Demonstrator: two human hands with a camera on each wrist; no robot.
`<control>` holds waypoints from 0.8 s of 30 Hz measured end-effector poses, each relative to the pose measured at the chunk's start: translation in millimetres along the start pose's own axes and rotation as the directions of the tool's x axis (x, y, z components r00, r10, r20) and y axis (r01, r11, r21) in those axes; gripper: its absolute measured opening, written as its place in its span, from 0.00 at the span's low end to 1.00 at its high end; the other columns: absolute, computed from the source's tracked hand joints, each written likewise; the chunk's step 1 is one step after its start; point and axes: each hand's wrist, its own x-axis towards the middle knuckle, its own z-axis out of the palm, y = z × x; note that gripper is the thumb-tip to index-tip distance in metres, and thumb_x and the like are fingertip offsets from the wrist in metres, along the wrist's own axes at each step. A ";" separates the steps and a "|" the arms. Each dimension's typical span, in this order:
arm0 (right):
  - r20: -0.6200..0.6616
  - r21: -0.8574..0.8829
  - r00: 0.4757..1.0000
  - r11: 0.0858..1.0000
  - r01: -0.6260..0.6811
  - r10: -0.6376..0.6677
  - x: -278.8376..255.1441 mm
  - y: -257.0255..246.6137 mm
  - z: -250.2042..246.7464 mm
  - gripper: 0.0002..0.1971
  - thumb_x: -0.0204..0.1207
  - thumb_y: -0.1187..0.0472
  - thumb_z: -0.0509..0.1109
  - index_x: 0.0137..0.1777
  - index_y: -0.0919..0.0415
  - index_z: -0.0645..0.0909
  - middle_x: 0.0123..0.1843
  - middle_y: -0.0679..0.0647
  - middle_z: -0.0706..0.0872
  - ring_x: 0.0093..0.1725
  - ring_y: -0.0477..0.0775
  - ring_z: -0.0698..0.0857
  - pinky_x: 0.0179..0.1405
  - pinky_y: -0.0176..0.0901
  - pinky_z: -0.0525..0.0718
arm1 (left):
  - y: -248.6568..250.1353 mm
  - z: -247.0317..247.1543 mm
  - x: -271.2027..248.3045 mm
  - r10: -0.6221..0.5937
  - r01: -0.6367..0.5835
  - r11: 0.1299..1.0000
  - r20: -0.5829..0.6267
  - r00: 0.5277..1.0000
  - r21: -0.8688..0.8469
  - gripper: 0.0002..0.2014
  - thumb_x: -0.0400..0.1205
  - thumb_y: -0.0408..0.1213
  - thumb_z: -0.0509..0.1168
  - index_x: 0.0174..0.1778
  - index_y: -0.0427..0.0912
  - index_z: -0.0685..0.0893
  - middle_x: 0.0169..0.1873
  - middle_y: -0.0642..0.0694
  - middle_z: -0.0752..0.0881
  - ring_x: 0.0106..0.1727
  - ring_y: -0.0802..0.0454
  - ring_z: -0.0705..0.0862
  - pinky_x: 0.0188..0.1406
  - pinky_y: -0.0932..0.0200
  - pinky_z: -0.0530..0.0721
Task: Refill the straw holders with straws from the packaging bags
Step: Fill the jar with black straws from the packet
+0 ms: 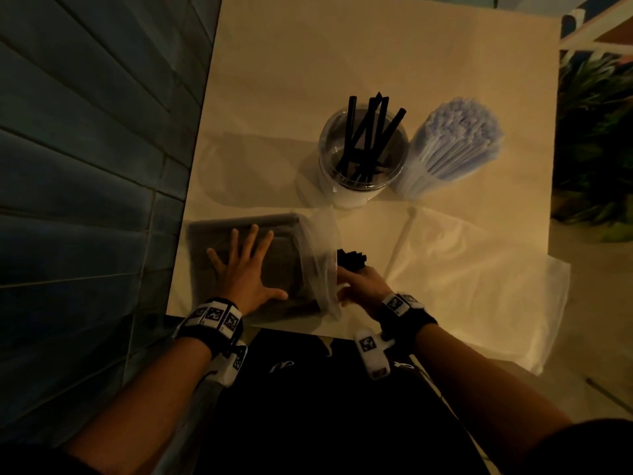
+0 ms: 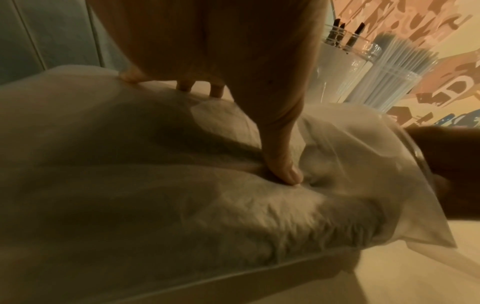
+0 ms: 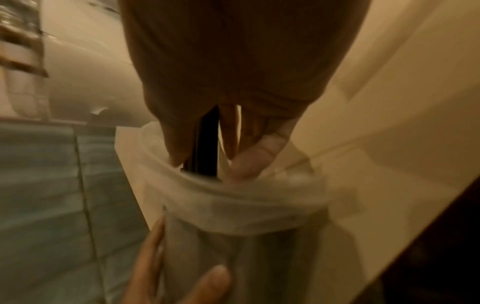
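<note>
A person's left hand (image 1: 245, 269) lies flat with fingers spread on a translucent packaging bag (image 1: 274, 234) of dark straws at the near left of a cream table (image 1: 376, 46), pinning it down. The right hand (image 1: 359, 286) is at the bag's open mouth, fingers curled around a bunch of black straws (image 1: 351, 259) whose ends stick out past the knuckles; the dim light and the crumpled plastic hide how many it grips. Farther back, near the table's middle, stands a clear straw holder (image 1: 363, 156) with only a few black straws leaning inside. Just to its right, a second holder (image 1: 455, 145) is packed full of pale straws. A flattened clear bag (image 1: 479, 275) lies at the near right, with 1 pale straw (image 1: 400, 241) beside it.
</note>
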 end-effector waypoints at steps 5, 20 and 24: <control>-0.165 0.237 0.986 0.971 0.026 0.014 12.6 -13.2 24.3 0.12 0.73 0.49 0.78 0.46 0.59 0.87 0.45 0.57 0.90 0.44 0.57 0.86 0.47 0.51 0.84 | -2.2 1.4 0.2 0.012 -0.012 1.000 -0.016 1.000 0.000 0.63 0.63 0.70 0.74 0.84 0.65 0.37 0.84 0.56 0.31 0.84 0.42 0.29 0.73 0.15 0.39; -0.360 0.733 0.908 0.538 0.416 -0.213 -5.6 -47.0 -18.9 0.07 0.84 0.59 0.66 0.47 0.62 0.75 0.35 0.60 0.81 0.38 0.63 0.84 0.48 0.59 0.86 | 2.2 -0.1 -0.4 0.009 -0.010 1.000 -0.047 0.999 -0.010 0.64 0.61 0.70 0.75 0.84 0.64 0.37 0.85 0.56 0.32 0.85 0.43 0.29 0.74 0.16 0.38; -0.479 0.520 0.788 0.598 0.610 -0.388 -39.5 -83.6 -30.9 0.13 0.83 0.55 0.69 0.39 0.58 0.74 0.28 0.56 0.75 0.28 0.57 0.77 0.37 0.52 0.82 | 5.9 -2.1 -1.2 0.019 -0.020 0.999 -0.042 0.999 -0.030 0.64 0.63 0.67 0.76 0.85 0.62 0.39 0.85 0.54 0.33 0.85 0.43 0.32 0.76 0.19 0.37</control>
